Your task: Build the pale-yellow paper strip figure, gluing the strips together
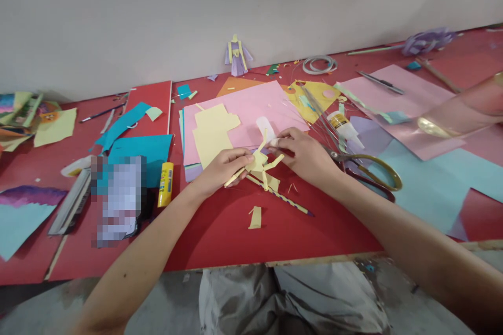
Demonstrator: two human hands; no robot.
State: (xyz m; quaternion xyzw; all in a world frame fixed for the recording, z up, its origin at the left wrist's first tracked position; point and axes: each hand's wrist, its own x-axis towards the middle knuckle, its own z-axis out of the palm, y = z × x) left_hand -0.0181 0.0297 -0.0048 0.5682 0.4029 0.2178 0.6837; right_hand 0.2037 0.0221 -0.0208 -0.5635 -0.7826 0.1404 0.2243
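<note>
My left hand (226, 167) pinches a pale yellow cut-paper figure (258, 161) with several thin limbs sticking out, held just above the red table. Close on its right, my right hand (301, 153) has its fingers curled together. A small white piece (272, 143) shows at those fingertips, and I cannot make out what it is. Behind the fingers is a whitish, rounded object (265, 130), partly hidden. Under the figure lies a spotted pencil (293, 203), slanting down to the right. A yellow paper scrap (255, 218) rests nearer the table edge.
Scissors (369, 167) and a glue bottle (345, 128) lie right of my right hand. Pink sheets (247, 115) are stacked behind. At left are a glue stick (165, 184), a blurred-out phone (120, 199) and a ruler-like bar (70, 203). A purple paper dress figure (238, 57) leans on the wall.
</note>
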